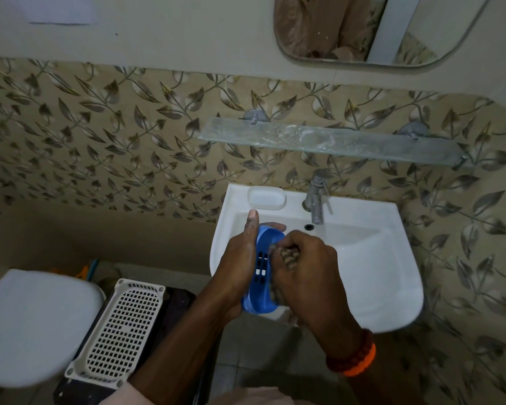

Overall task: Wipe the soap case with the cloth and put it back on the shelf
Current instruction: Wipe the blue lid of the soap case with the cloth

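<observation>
My left hand (240, 258) grips a blue slotted soap case (262, 273), tilted on its side over the left part of the white sink (362, 273). Pressed against the inside of the case is my right hand (301, 267), closed on a brownish cloth (288, 257) of which only a small bunched part shows between the fingers. The glass shelf (330, 141) is fixed to the wall above the tap and carries nothing.
A white soap bar (266, 197) lies on the sink's back left rim. The metal tap (314, 200) stands at the back centre. Left of the sink are a white perforated basket (120, 328) and a toilet lid (32, 323). A mirror (377, 27) hangs above.
</observation>
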